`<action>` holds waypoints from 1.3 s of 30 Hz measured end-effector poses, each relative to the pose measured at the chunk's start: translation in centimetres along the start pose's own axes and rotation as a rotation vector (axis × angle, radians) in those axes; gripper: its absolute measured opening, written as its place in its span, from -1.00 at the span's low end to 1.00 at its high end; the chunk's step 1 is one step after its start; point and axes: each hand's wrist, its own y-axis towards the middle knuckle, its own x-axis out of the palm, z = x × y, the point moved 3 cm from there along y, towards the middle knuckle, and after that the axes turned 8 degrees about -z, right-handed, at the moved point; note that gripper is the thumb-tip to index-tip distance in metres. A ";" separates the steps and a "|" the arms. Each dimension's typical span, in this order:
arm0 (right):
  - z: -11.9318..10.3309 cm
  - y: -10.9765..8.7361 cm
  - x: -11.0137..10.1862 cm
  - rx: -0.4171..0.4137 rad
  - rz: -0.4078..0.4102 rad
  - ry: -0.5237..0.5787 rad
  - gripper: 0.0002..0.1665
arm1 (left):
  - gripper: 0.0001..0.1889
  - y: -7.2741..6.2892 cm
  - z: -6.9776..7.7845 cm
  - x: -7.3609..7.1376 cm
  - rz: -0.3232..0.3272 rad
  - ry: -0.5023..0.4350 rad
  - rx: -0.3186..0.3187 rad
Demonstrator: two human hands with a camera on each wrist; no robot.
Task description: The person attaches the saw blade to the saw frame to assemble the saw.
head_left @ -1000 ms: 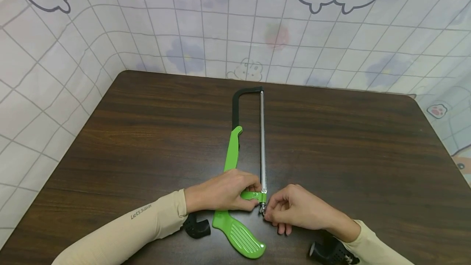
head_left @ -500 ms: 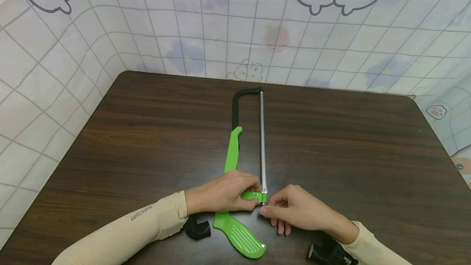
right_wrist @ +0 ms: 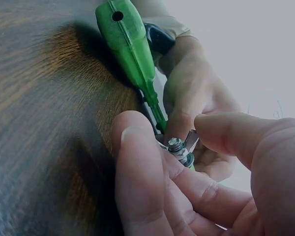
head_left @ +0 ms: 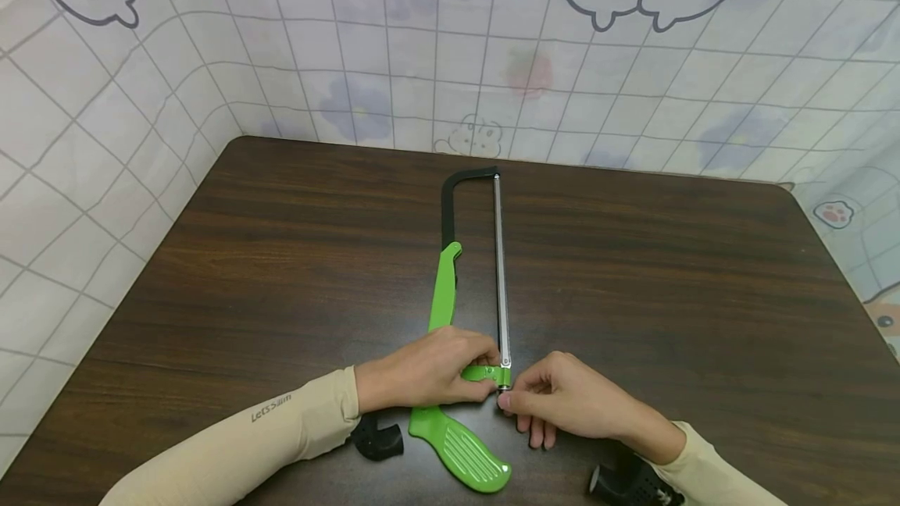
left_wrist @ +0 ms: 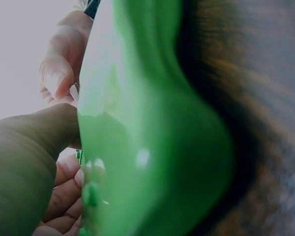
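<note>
A hacksaw [head_left: 443, 287] with a green handle, a black front frame and a slim silver blade side lies flat on the table. My left hand [head_left: 439, 365] grips its green lower arm close to the blade's near end. Below that arm, my right hand [head_left: 573, 400] pinches a small metal wing nut [right_wrist: 191, 139] on a threaded bolt [right_wrist: 175, 143]. In the right wrist view the thumb touches one wing, and the other fingers curl around the bolt end. The thumb mostly hides the nut in the head view. Green plastic fills much of the left wrist view.
The dark wood table [head_left: 668, 272] extends on both sides of the saw. Black wrist devices sit under the left sleeve [head_left: 380, 441] and the right sleeve [head_left: 633, 482]. A patterned white curtain [head_left: 394, 45] stands behind the table.
My right thumb has moved left across the wing nut, which showed more plainly a second ago. The saw's far end has shifted very slightly left. My left hand keeps its hold.
</note>
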 end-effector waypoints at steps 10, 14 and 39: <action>0.1 0.0 -0.1 -0.013 -0.017 0.020 -0.56 | -0.92 0.0 0.0 -0.1 0.005 -0.002 0.000; 0.1 0.0 -0.2 -0.023 -0.029 0.025 -0.63 | -0.92 0.0 0.0 0.0 0.005 0.000 0.001; 0.1 -0.2 -0.4 -0.025 -0.028 0.014 -0.78 | -0.91 0.0 0.0 0.0 0.002 -0.004 -0.008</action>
